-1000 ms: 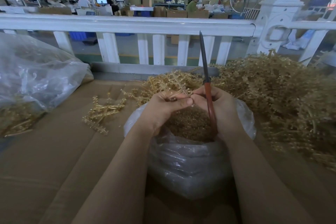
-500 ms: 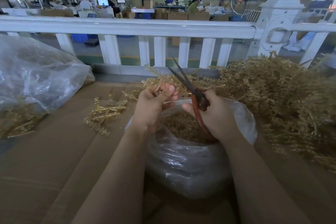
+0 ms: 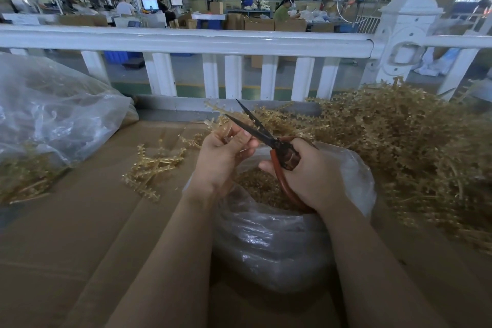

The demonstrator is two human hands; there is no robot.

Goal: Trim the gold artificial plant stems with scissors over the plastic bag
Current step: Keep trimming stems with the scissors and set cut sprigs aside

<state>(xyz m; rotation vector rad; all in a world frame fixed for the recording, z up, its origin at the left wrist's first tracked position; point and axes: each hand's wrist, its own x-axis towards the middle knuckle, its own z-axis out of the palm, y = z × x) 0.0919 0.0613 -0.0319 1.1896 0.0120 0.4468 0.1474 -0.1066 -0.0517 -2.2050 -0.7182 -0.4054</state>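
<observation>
Your left hand [image 3: 222, 153] pinches 1 stem [image 3: 217, 114]; right hand [image 3: 306, 176] grips open scissors [image 3: 255, 129]. Cut above the bag [image 3: 279, 242].

The right grip [image 3: 306, 173] covers the lower scissors [image 3: 266, 138] handles; the stem [image 3: 226, 128] base is hidden inside the left grip [image 3: 223, 152].

gold stems [image 3: 394, 146], red-handled scissors [image 3: 277, 160], white railing [image 3: 186, 41]
</observation>
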